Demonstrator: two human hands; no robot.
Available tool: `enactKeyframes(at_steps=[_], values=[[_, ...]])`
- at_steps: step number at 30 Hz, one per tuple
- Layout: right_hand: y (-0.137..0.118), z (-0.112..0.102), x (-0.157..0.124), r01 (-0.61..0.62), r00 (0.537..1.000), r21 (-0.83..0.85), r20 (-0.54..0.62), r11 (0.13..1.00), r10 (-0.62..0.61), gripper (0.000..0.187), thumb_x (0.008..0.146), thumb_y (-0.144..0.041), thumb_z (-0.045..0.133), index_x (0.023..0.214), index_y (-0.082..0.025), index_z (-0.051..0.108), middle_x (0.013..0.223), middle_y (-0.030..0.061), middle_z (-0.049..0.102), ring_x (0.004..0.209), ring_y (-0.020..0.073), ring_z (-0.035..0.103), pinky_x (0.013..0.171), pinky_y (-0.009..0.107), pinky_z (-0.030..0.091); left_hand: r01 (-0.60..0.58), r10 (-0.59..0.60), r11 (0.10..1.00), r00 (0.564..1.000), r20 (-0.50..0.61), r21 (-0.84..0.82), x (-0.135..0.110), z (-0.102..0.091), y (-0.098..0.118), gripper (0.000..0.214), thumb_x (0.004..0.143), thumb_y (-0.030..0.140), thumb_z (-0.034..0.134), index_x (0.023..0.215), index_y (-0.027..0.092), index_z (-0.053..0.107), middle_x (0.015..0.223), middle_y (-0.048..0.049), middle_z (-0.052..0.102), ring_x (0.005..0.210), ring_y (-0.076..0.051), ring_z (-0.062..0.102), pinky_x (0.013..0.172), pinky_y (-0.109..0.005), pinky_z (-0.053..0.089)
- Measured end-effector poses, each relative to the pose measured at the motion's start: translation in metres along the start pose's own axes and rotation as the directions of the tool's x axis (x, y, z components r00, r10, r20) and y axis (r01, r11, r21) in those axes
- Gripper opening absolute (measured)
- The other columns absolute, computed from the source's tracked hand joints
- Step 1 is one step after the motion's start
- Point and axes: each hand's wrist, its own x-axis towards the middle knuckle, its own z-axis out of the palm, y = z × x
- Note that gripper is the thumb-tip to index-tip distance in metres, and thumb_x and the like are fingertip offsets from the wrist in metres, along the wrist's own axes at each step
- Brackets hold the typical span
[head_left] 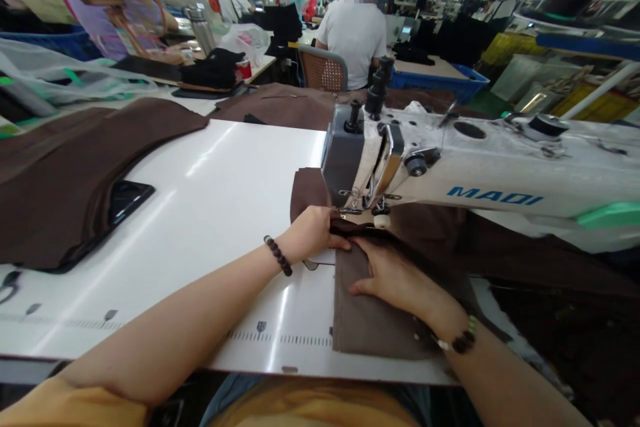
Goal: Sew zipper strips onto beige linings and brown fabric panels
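Observation:
A brown fabric piece (375, 333) lies folded under the presser area of a white sewing machine (500, 167). My left hand (315, 232) pinches the folded edge of this fabric, just left of the needle area, with thumb below and fingertips partly hidden at the fold. Close beside it, my right hand (395, 273) rests on the fabric, its thumb and index finger spread apart and the other fingers partly out of sight. A small white roller (381, 220) hangs by the presser foot, near both hands. More of the brown cloth (430, 227) runs beneath the machine arm to the right.
Stacked brown fabric panels (100, 167) lie at the left, over a dark shiny object (131, 199). The white table (240, 180) carries a ruler scale along its front edge. Beyond it are a seated person (353, 40) in white and a blue bin (440, 83).

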Motion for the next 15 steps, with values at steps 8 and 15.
enactKeyframes(at_steps=[8, 15], values=[[-0.003, -0.003, -0.014, -0.126, 0.969, 0.175, 0.232, 0.976, 0.083, 0.066, 0.071, -0.032, 0.064, 0.131, -0.02, 0.04, 0.077, 0.0008, 0.061, 0.066, 0.0134, 0.057, 0.059, 0.022, 0.043, -0.062, 0.058, 0.998, 0.991, -0.12, -0.033, -0.009, 0.011, 0.002, 0.021, 0.061, -0.001, 0.056, 0.074, 0.013, 0.065, 0.079, -0.0057, 0.067, 0.079, -0.021, 0.063, 0.076, -0.031, 0.049], [0.008, -0.015, -0.006, 0.01, 0.992, -0.015, 0.125, 1.0, -0.008, 0.036, 0.087, -0.029, 0.043, 0.121, -0.022, 0.053, 0.064, -0.0004, 0.065, 0.052, 0.0093, 0.058, 0.05, 0.018, 0.047, -0.102, 0.025, 0.927, 0.976, -0.215, -0.36, -0.003, 0.002, -0.007, 0.017, 0.075, 0.029, 0.057, 0.073, 0.014, 0.064, 0.069, -0.0034, 0.067, 0.066, -0.016, 0.064, 0.061, -0.024, 0.053]])
